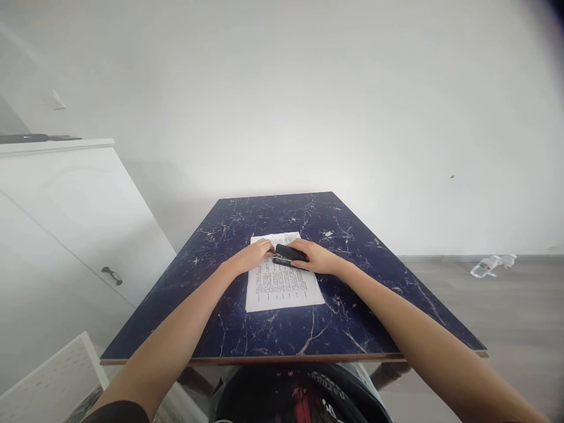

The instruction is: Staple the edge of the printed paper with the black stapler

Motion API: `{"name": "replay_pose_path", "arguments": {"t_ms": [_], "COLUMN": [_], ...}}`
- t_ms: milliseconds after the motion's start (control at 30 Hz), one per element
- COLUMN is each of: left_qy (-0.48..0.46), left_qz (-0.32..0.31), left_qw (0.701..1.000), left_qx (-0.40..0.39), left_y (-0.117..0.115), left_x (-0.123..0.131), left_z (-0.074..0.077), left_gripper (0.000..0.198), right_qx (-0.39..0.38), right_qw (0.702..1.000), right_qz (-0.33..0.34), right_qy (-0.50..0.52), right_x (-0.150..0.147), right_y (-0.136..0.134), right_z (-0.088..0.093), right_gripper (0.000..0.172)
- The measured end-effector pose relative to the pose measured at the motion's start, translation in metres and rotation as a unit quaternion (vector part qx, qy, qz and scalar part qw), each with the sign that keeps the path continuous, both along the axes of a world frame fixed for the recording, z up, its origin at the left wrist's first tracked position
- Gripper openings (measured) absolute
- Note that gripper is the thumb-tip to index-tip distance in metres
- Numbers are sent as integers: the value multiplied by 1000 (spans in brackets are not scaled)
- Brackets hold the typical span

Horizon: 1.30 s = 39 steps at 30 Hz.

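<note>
A printed white paper sheet [282, 285] lies in the middle of a dark blue marbled table [352, 317]. On the sheet's upper part rests a black stapler [288, 254]. My right hand [318, 258] is wrapped over the stapler's right end, fingers closed on it. My left hand [254, 256] lies flat on the paper just left of the stapler, its fingertips touching the stapler's left end.
A white cabinet [66, 217] with a dark handle stands to the left of the table. A white wall is behind. An empty plastic bottle [489, 265] lies on the grey floor at the right. A small white scrap [327, 234] sits on the table beyond the paper.
</note>
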<state>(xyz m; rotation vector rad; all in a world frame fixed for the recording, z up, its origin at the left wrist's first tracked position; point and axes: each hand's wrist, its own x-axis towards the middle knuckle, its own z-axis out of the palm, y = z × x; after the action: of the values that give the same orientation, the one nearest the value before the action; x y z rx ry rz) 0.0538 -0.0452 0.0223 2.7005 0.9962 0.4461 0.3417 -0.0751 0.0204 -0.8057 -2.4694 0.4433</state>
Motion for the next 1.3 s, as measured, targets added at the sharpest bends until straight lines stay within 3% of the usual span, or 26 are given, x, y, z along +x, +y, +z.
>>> {"name": "replay_pose_path", "arguments": {"t_ms": [467, 633, 800, 933, 1067, 1300], "left_qy": [-5, -14, -67, -77, -83, -76], "left_qz": [-4, 24, 52, 41, 40, 49], "left_qw": [999, 996, 982, 989, 995, 996], "left_qx": [-35, -83, -167, -118, -49, -7], "left_y": [1, 4, 10, 10, 4, 2], "left_x": [-2, -27, -45, -26, -4, 1], "left_z": [2, 10, 12, 5, 1, 1], "left_gripper": [19, 42, 26, 19, 25, 18], "right_qx": [-3, -46, -83, -85, -90, -85], "right_qw": [1000, 999, 995, 994, 993, 992], "right_qz": [6, -19, -53, -62, -53, -63], "right_qy": [-15, -13, 9, 38, 62, 75], "right_x": [2, 5, 10, 8, 2, -8], "right_y": [0, -2, 0, 0, -3, -5], "right_z": [0, 3, 2, 0, -2, -9], "right_gripper": [41, 45, 28, 28, 31, 32]}}
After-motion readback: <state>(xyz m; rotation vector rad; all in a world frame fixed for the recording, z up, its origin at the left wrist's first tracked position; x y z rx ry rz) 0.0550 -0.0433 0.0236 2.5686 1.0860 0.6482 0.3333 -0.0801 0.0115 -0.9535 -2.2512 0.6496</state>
